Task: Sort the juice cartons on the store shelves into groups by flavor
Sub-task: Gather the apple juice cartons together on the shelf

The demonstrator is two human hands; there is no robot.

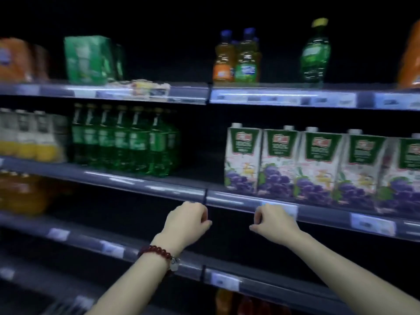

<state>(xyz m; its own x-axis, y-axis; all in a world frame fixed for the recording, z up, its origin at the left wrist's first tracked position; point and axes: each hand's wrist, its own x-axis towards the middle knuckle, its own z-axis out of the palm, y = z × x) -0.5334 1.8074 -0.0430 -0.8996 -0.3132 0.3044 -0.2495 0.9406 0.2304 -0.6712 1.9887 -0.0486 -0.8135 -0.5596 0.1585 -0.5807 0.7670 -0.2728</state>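
5 grape juice cartons stand upright in a touching row on the right half of the middle shelf, their green tops and purple grape prints facing outward; the last one at the right is cut by the frame edge. Below them, in front of the shelf's edge rail, the left hand and the right hand hover side by side, both loosely curled with fingers bent inward and nothing held. A red bead bracelet circles the left wrist. Further left on the same shelf stand green bottles, well apart from the cartons. The upper shelf carries 2 juice bottles.
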